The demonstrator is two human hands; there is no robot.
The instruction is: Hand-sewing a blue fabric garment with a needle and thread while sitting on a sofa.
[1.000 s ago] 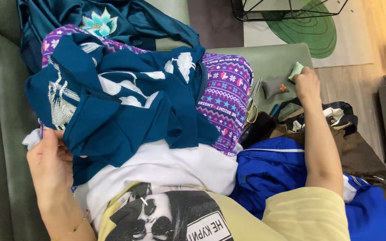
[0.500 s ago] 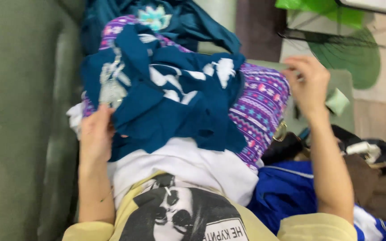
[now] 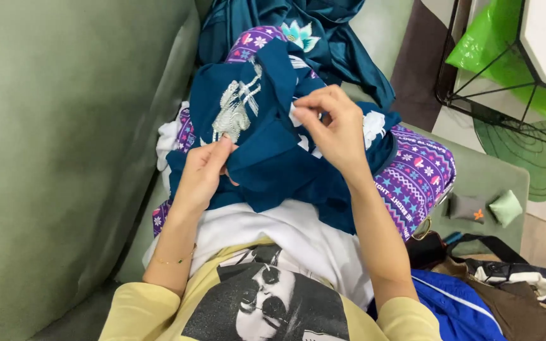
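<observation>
Two hands work on one dark teal garment (image 3: 273,158) in the head view, which lies bunched on top of a pile of clothes on a green sofa (image 3: 64,158). The left hand (image 3: 202,173) has its grip clamped on a fold of the teal cloth near its lower left part, thumb on top and fingers tucked beneath. The right hand (image 3: 336,129) pinches the cloth a little higher and toward the middle, its fingertips (image 3: 303,115) closed together on a raised edge beside a white printed patch. A pale printed figure shows on the garment just above the left hand. Under the teal garment lies a purple patterned garment (image 3: 418,177), and below that a white garment (image 3: 285,233) that reaches toward the person's yellow printed shirt (image 3: 266,303). Another teal satin piece with a flower print (image 3: 323,31) lies farther up the sofa. To the right, on the sofa's edge, sit a small grey pouch (image 3: 466,207) and a green pouch (image 3: 507,207), close together, with a blue garment (image 3: 456,303) and a dark bag (image 3: 513,278) lower down.
</observation>
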